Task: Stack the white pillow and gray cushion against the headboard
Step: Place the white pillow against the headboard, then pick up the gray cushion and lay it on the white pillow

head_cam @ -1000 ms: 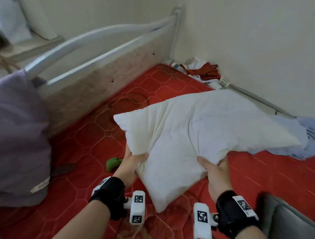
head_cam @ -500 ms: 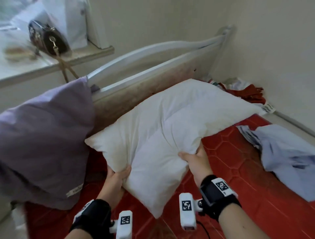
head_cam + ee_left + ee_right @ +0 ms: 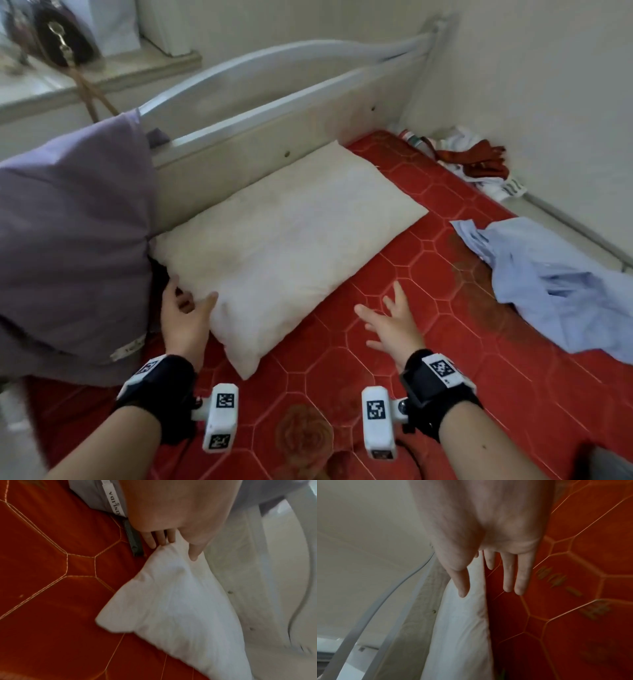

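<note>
One white pillow [image 3: 284, 236] lies flat on the red mattress [image 3: 428, 308], its far long edge against the headboard [image 3: 260, 137]. One purple cushion [image 3: 68, 240] leans at the left, one blue shirt [image 3: 555, 284] lies at the right. Half a second ago both hands gripped the lifted pillow. The left hand [image 3: 183, 315] now touches its near-left corner with loose fingers; the right hand [image 3: 394, 325] hovers spread, apart from it.

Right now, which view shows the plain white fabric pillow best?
The head view: the whole white pillow lies flat on the red mattress, its long edge along the headboard. The left wrist view shows only one corner, touched by the left hand; the right wrist view shows an edge-on strip.
</note>
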Available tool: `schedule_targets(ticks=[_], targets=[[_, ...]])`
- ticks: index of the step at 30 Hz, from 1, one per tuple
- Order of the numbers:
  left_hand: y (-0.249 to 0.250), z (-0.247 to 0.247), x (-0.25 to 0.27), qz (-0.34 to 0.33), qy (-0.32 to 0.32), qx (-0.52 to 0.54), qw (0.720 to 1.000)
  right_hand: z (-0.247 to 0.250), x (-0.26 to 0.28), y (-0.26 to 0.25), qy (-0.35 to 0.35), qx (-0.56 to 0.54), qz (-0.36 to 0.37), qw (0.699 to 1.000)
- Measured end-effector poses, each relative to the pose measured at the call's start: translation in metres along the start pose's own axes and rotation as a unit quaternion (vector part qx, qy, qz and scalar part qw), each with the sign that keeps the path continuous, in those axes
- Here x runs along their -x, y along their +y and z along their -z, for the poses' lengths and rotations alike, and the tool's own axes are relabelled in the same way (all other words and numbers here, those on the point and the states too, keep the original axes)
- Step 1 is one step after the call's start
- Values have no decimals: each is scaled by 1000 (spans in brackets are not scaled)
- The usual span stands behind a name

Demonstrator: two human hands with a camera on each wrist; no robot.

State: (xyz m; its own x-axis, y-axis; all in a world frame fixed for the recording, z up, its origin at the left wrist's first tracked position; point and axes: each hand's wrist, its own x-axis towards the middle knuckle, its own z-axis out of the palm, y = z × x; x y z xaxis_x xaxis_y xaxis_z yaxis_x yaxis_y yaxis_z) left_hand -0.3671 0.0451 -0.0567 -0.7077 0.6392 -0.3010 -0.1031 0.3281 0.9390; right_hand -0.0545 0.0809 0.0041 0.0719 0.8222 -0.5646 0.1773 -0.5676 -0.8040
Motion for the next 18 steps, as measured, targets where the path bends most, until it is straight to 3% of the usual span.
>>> schedule_targets(ticks=[6,12,18], targets=[[15,-47,67,-39,-101,-112,988,87,65,30,65,-4,-4,998],[14,-108,171,-59,-233,-127,962,165,135,83,150,-72,-15,986],[-23,-159,293,-71,-351,-184,915,228,204,169,214,-162,-29,963]])
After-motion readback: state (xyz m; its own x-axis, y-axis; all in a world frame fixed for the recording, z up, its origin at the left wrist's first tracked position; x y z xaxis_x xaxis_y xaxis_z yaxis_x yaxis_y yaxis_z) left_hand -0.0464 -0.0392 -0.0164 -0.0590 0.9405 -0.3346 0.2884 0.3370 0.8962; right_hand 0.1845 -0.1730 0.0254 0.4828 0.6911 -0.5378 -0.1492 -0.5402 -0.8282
